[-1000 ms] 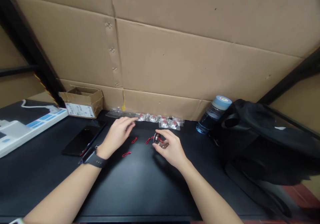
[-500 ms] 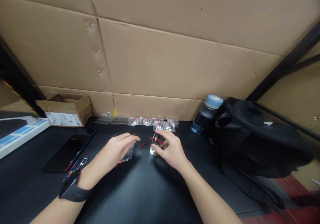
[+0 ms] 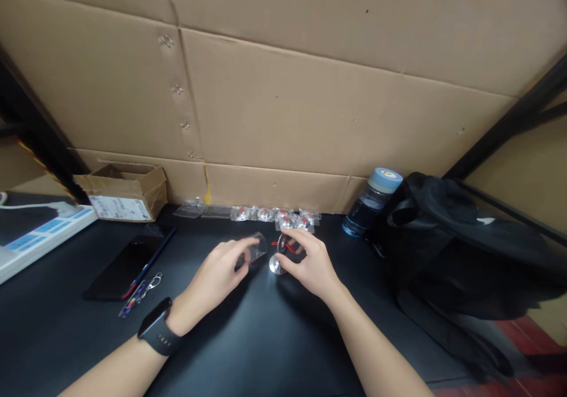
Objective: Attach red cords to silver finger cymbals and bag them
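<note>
A small clear plastic bag [image 3: 258, 246] is gripped in my left hand [image 3: 224, 267], its open-looking end pointing toward the other hand. My right hand [image 3: 313, 262] has thumb and fingers around a pair of small silver finger cymbals [image 3: 276, 265] with red cords. One cymbal lies low near the thumb tip; the other stands on edge by the fingertips. A bit of red cord shows behind the bag, partly hidden. Just beyond my right hand, several bagged silver cymbals [image 3: 264, 214] with red cords lie in a row.
Flat clear bags [image 3: 191, 208] lie along the cardboard wall. At left are an open cardboard box [image 3: 126, 193], a power strip [image 3: 48, 237], a dark phone [image 3: 121, 267] and a keychain [image 3: 140, 293]. A blue-lidded bottle [image 3: 370, 202] and black backpack [image 3: 460, 249] stand at right.
My left hand has moved right with the bag, which is now raised close to the cymbals and over the loose red cord. My right hand has stayed around the cymbals.
</note>
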Available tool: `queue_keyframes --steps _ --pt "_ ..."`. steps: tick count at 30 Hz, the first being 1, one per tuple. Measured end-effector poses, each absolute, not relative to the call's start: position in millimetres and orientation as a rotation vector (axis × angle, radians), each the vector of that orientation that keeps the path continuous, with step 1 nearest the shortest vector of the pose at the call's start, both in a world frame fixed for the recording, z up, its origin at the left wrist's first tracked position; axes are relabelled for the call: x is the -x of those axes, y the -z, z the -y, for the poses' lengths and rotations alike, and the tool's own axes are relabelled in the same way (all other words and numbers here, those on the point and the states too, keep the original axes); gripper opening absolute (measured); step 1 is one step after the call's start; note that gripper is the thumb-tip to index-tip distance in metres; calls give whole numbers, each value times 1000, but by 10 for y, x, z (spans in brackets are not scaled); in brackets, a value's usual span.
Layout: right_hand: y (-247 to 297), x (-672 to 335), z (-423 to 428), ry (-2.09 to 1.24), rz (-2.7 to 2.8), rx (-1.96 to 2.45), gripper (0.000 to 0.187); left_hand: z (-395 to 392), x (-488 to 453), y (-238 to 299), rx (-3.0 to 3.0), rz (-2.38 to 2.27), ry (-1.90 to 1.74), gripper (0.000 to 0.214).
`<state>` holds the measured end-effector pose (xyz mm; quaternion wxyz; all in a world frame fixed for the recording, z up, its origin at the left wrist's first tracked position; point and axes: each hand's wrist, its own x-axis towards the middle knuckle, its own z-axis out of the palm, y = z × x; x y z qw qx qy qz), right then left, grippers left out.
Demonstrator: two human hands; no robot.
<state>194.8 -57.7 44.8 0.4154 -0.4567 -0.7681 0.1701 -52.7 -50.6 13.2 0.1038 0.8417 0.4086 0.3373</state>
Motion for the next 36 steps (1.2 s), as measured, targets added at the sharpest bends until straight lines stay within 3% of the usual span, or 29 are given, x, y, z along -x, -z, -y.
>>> queue_keyframes --steps 3,8,16,18,24,29,36 --pt "-483 -1951 604 -477 2037 1037 50 545 473 -90 -2498 -1125 -898 40" --pt "-488 -1945 635 -496 2108 956 52 615 411 -35 -2415 -1036 -896 83" --pt "-445 -1917 637 -783 2145 1020 52 521 450 -8 -2446 -1087 -1045 83" --pt "-446 -1895 642 -782 2151 1006 50 519 460 -39 -2424 -1104 -1076 76" --pt "-485 -1849 672 -698 2111 997 46 586 457 -128 -2285 -1122 -1190 23" --pt "-494 -1856 682 -845 2015 948 47 547 481 -157 -2357 -1144 -1192 15" --pt "-495 -1873 675 -832 2023 944 46 408 590 -158 -2443 -1082 -954 21"
